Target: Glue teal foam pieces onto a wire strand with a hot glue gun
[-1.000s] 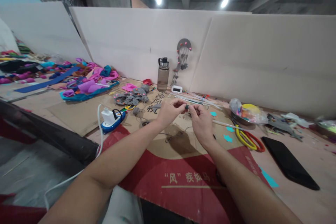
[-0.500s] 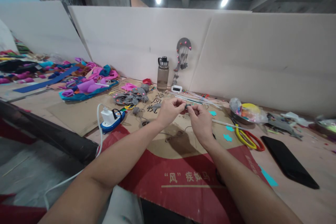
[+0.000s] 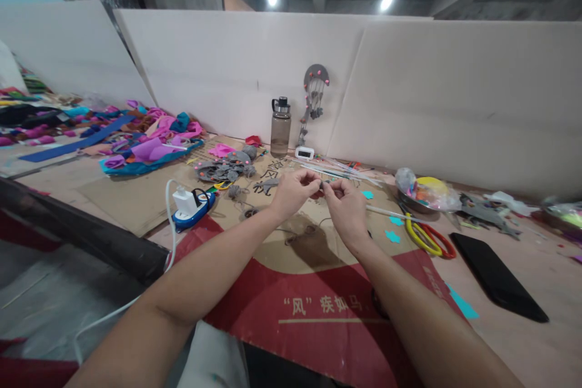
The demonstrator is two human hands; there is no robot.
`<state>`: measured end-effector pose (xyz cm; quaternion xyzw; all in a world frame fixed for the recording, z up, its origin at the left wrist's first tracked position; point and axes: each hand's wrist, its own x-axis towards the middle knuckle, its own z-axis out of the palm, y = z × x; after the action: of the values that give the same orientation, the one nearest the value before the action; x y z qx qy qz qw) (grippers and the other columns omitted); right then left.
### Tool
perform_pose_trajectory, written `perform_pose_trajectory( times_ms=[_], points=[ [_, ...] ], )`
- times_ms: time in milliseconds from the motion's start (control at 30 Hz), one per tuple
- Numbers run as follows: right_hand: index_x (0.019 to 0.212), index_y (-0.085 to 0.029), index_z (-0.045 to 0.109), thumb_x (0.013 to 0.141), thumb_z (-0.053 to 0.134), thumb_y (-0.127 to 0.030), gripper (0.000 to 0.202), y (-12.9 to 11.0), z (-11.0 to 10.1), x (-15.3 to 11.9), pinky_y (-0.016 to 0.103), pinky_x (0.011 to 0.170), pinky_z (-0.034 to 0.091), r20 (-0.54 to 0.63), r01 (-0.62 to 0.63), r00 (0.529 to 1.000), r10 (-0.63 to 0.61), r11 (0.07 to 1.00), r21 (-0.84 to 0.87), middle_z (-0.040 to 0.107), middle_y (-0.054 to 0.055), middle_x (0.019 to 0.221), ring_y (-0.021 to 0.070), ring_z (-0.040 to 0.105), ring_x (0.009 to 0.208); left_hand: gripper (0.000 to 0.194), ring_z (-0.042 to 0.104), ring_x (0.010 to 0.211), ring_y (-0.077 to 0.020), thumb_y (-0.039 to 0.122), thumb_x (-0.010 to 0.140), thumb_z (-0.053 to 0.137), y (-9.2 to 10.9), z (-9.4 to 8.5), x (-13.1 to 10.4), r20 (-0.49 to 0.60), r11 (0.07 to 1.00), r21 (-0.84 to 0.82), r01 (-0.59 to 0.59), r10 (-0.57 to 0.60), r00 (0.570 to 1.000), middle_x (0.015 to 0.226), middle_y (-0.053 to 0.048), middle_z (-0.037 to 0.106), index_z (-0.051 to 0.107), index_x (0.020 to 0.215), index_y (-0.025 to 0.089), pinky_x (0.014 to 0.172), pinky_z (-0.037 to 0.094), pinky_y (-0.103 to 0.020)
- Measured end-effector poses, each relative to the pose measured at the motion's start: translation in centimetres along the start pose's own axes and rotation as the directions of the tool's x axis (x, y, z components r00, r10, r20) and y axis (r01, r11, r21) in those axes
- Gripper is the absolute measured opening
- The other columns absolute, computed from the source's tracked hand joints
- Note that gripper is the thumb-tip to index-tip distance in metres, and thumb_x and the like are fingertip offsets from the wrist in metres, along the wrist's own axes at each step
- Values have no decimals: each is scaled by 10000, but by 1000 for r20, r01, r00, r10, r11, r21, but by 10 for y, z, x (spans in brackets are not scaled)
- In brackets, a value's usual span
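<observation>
Above the cardboard sheet [image 3: 291, 254], my left hand [image 3: 295, 191] and my right hand [image 3: 343, 206] meet fingertip to fingertip. Both pinch a small dark grey piece [image 3: 324, 184], mostly hidden by the fingers. Grey yarn [image 3: 302, 233] lies loosely on the cardboard under the hands. Left of them is a heap of grey felt pieces with pink dots [image 3: 227, 167]. A grey felt crescent with hanging strings [image 3: 316, 79] is against the white board behind.
Around the cardboard are a bottle [image 3: 280, 127], a blue power strip [image 3: 193, 212], yellow-and-red-handled scissors [image 3: 427, 236], a black phone [image 3: 498, 276] and a metal bowl [image 3: 418, 200]. Colourful fabric scraps [image 3: 154, 148] lie at the left.
The view has shifted slightly. The small grey piece shows less between my fingertips, which are a little closer together.
</observation>
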<state>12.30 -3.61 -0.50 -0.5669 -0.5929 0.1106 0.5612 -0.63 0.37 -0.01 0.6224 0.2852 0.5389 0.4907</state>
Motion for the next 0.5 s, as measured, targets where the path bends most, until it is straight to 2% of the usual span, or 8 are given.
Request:
perform_pose_trajectory(
  times_ms=[67, 167, 233, 333, 400, 500],
  points=[
    [732, -198, 567, 809, 603, -421, 239, 1, -1, 0, 284, 600, 356, -22, -6, 1000, 6, 1000, -2, 585, -1, 661, 143, 494, 602, 129, 623, 545, -92, 247, 752, 670, 2, 0, 0, 8, 1000, -20, 20, -20, 1000, 640, 7, 629, 619, 771, 129, 588, 562, -239],
    [892, -195, 570, 796, 635, -418, 251, 2, -2, 1, 262, 568, 329, -56, -9, 998, 9, 1000, 10, 479, -55, 631, 123, 429, 572, 109, 627, 545, -94, 224, 763, 647, 5, -1, 0, 35, 997, -53, 64, -62, 997, 632, 7, 629, 612, 781, 122, 570, 552, -228],
    [975, -193, 588, 804, 631, -427, 293, 4, -3, 1, 257, 555, 318, -29, -14, 999, 14, 1000, 23, 447, -67, 610, 123, 420, 563, 81, 624, 543, -89, 195, 766, 625, 5, -1, 1, 51, 993, -77, 91, -88, 995, 626, 4, 631, 609, 777, 116, 560, 540, -213],
    [903, -190, 632, 823, 595, -456, 281, 9, -1, 0, 263, 557, 333, 43, -39, 998, 36, 998, 59, 544, -24, 637, 133, 460, 577, 61, 619, 530, -88, 168, 763, 623, 3, -1, 2, 71, 985, -102, 138, -131, 989, 613, -1, 633, 609, 768, 110, 554, 531, -208],
    [865, -188, 634, 818, 588, -458, 278, 13, 1, 0, 271, 577, 364, 53, -46, 998, 41, 996, 83, 619, 12, 697, 144, 504, 601, 65, 615, 517, -90, 168, 762, 634, 0, 0, 3, 82, 978, -113, 172, -164, 983, 602, -5, 634, 612, 766, 107, 548, 530, -212],
    [839, -189, 619, 787, 602, -467, 284, 17, 4, 1, 279, 586, 393, 53, -76, 996, 69, 988, 135, 653, 32, 717, 158, 542, 613, 53, 610, 497, -91, 154, 769, 631, -4, 1, 3, 90, 966, -142, 214, -203, 975, 588, -5, 632, 615, 770, 103, 541, 530, -212]
  ],
)
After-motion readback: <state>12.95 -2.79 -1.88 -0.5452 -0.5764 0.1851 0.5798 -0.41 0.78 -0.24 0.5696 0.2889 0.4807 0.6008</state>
